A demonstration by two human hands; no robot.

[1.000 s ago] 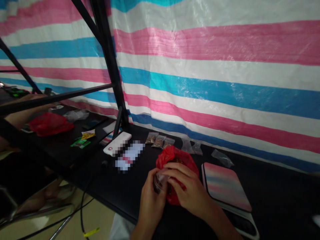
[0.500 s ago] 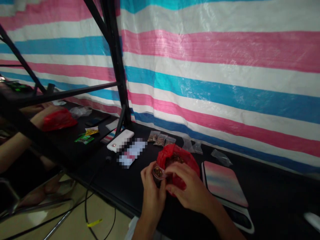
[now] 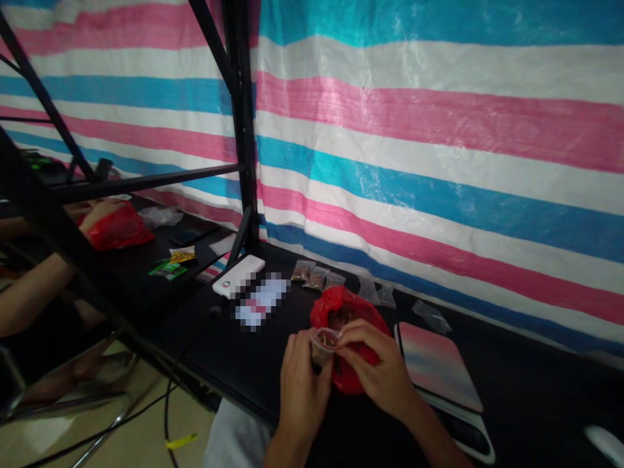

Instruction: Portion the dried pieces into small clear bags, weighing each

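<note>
My left hand (image 3: 299, 387) is closed around a small clear plastic bag (image 3: 322, 351), whose rounded mouth faces up with brown bits inside. At the mouth's right edge, the thumb and fingers of my right hand (image 3: 383, 370) are pinched together against the bag's rim. Whether those fingertips also hold some of the bits cannot be made out. Just behind both hands lies an opened red plastic bag (image 3: 325, 307) with more brown bits in it, partly hidden by my right hand.
Right of the red bag stands a kitchen scale (image 3: 439, 364). Filled small bags (image 3: 316, 278) and flat clear bags (image 3: 431, 317) lie along the striped sheet (image 3: 414, 130). A white device (image 3: 238, 276) sits left, near a black metal frame (image 3: 247, 162). Another person's arm (image 3: 43, 286) reaches a red bag.
The view has shifted slightly. The small bag's mouth has turned and shows more of its clear side. My right fingertips have drawn closer together at its rim.
</note>
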